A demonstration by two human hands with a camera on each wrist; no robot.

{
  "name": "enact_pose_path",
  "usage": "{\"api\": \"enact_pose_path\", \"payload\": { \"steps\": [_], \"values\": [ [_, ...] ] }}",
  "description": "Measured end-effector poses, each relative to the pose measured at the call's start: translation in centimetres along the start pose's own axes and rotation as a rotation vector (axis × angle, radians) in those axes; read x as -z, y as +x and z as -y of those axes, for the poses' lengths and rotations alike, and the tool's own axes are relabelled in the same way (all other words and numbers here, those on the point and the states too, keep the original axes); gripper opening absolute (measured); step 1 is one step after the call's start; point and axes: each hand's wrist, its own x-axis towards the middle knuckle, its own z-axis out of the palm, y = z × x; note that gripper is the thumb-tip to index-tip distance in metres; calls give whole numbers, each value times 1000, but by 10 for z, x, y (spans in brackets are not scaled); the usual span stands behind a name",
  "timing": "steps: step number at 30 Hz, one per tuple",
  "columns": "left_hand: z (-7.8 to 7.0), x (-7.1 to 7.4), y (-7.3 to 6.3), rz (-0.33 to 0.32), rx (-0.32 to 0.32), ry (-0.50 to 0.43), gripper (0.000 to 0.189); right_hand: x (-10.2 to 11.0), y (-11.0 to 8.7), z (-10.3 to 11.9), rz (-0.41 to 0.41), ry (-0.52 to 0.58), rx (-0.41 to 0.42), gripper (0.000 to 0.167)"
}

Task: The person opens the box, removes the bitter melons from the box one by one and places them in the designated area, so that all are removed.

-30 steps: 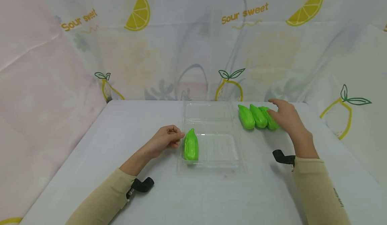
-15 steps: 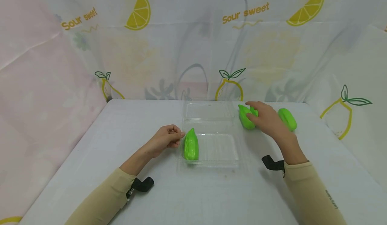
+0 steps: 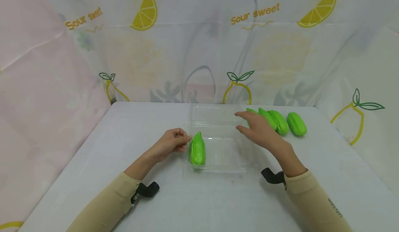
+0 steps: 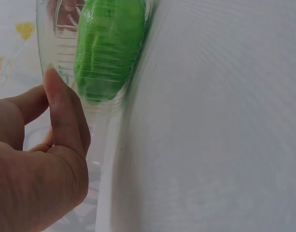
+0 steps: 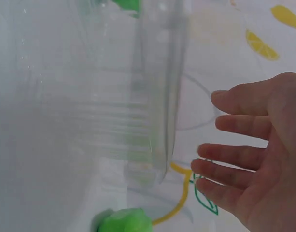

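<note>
A clear plastic clamshell box (image 3: 222, 155) lies with its lid (image 3: 215, 114) folded back. My left hand (image 3: 171, 143) pinches the box's left rim between thumb and fingers, as the left wrist view also shows. Inside, along the left wall, lies a bright green, ridged, gourd-like piece (image 3: 197, 150) with a pointed end. My right hand (image 3: 260, 129) is over the box's right side with fingers spread, holding nothing; the right wrist view shows it (image 5: 249, 150) apart from the box wall. It partly hides the leftmost green piece (image 3: 251, 110) of the row behind.
Several similar green pieces stand in a row at the back right: one is beside the hand (image 3: 267, 118), another touches it (image 3: 278, 122), and the rightmost piece (image 3: 296, 123) lies slightly apart. A white cloth (image 3: 109, 148) covers the table, and a printed curtain (image 3: 193, 51) hangs behind.
My right hand has moved left from over the right end of the green row to the box's right side, uncovering the right-hand pieces. The left hand stays at the rim.
</note>
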Motion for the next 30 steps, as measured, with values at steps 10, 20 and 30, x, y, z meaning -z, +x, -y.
{"api": "enact_pose_path", "payload": {
  "steps": [10, 20, 30],
  "values": [
    [-3, 0, -2, -1, 7, 15, 23, -19, 3, 20, 47, 91, 60, 48],
    [-5, 0, -2, -4, 8, 13, 22, -46, 8, 41, 199, 170, 106, 51],
    [-5, 0, -2, 6, 4, 7, 20, -71, 11, 55, 330, 172, 18, 60]
  ]
}}
